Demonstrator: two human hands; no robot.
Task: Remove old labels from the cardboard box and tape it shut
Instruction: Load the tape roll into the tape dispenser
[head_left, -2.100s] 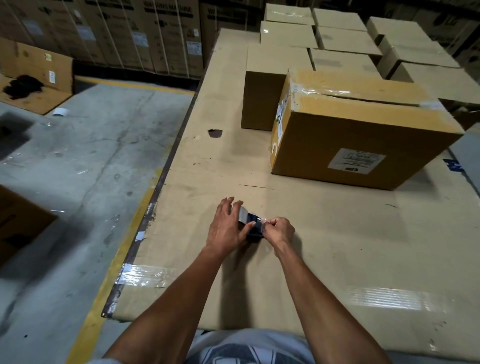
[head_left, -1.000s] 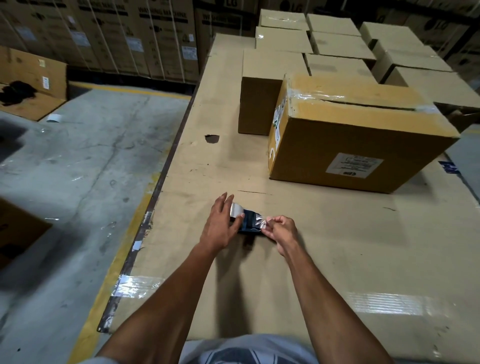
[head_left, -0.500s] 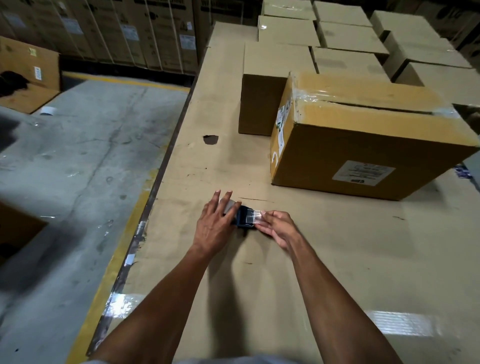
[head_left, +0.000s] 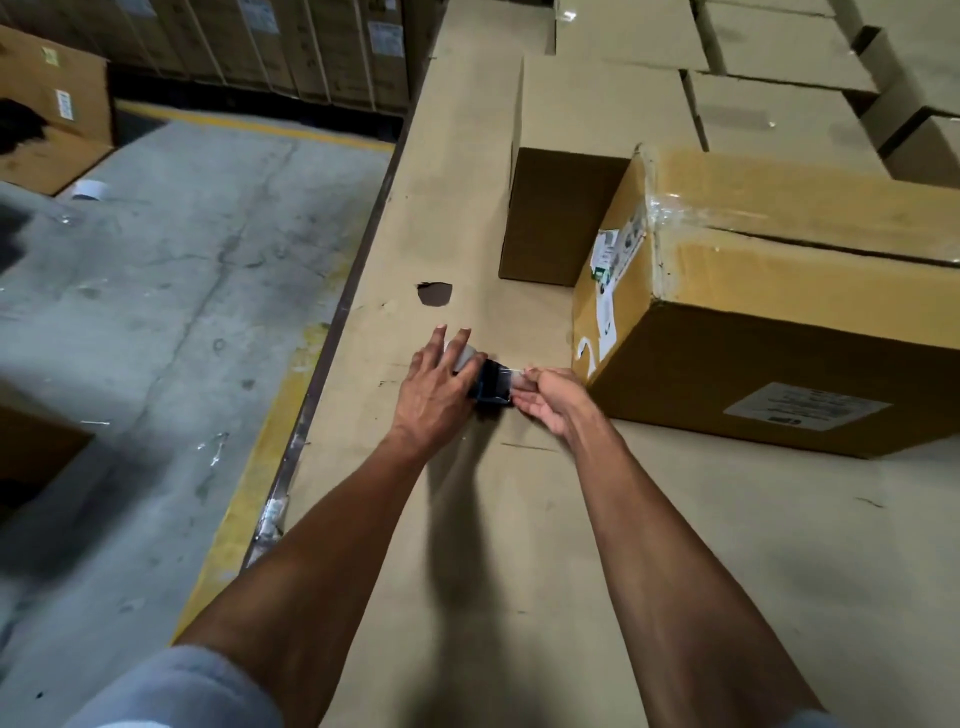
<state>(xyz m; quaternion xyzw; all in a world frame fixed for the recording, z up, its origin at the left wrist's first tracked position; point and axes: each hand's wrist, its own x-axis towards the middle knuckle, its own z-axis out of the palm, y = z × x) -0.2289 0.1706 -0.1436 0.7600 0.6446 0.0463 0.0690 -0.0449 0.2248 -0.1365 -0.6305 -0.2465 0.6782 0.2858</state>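
A brown cardboard box (head_left: 779, 291) lies at the right on the cardboard-covered table (head_left: 467, 519). It carries a white label (head_left: 804, 406) on its front, torn labels (head_left: 613, 260) on its left end, and clear tape along the top seam. Just left of the box's near corner, my left hand (head_left: 434, 392) grips a dark blue tape dispenser (head_left: 491, 385) holding a clear roll. My right hand (head_left: 550, 397) pinches the loose tape end at the dispenser's right side.
Several plain cardboard boxes (head_left: 587, 156) stand behind the labelled one. A dark hole (head_left: 434, 293) marks the table cover. The table's left edge (head_left: 311, 405) drops to a concrete floor with a yellow line. Stacked cartons (head_left: 285, 47) and an open box (head_left: 47, 109) lie far left.
Both hands have moved the tape dispenser forward, close to the box's near left corner. The view has moved nearer to the box.
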